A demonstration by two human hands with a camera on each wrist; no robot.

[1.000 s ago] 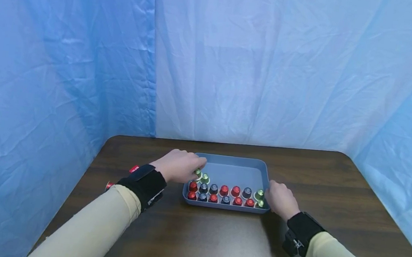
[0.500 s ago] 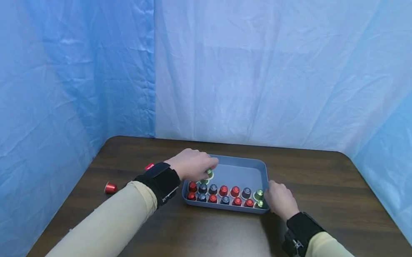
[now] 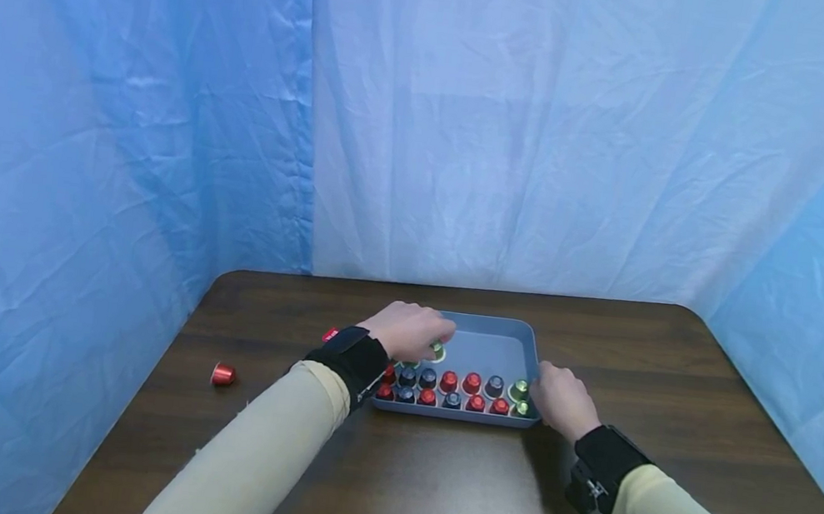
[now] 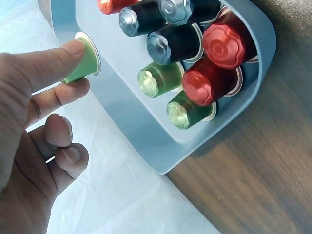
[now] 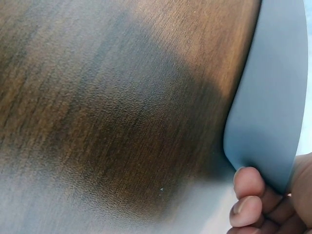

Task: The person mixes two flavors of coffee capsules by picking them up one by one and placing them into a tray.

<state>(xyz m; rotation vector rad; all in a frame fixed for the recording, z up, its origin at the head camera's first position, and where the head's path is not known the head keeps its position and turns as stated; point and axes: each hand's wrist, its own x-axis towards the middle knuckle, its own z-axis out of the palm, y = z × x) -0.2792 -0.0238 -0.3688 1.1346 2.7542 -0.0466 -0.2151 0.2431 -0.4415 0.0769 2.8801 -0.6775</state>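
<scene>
A green coffee capsule (image 4: 87,62) is pinched between the thumb and a finger of my left hand (image 3: 410,332), over the grey-blue tray (image 3: 486,336). In the left wrist view, two green capsules (image 4: 187,111) stand in the tray's corner beside red capsules (image 4: 224,46) and dark ones (image 4: 175,44). The head view shows two rows of red, dark and green capsules along the tray's near side. My right hand (image 3: 564,401) grips the tray's right edge; in the right wrist view its fingers (image 5: 249,183) curl against the tray's outer wall (image 5: 270,97).
One red capsule (image 3: 223,374) lies on its side on the brown wooden table (image 3: 273,435), left of the tray. Another red item (image 3: 331,334) shows partly behind the left wrist. Blue-white fabric (image 3: 471,129) hangs behind and at both sides of the table.
My left hand has moved to the right over the tray with the green capsule in its fingers. The red capsule on the table has come into full view. The right hand has stayed still.
</scene>
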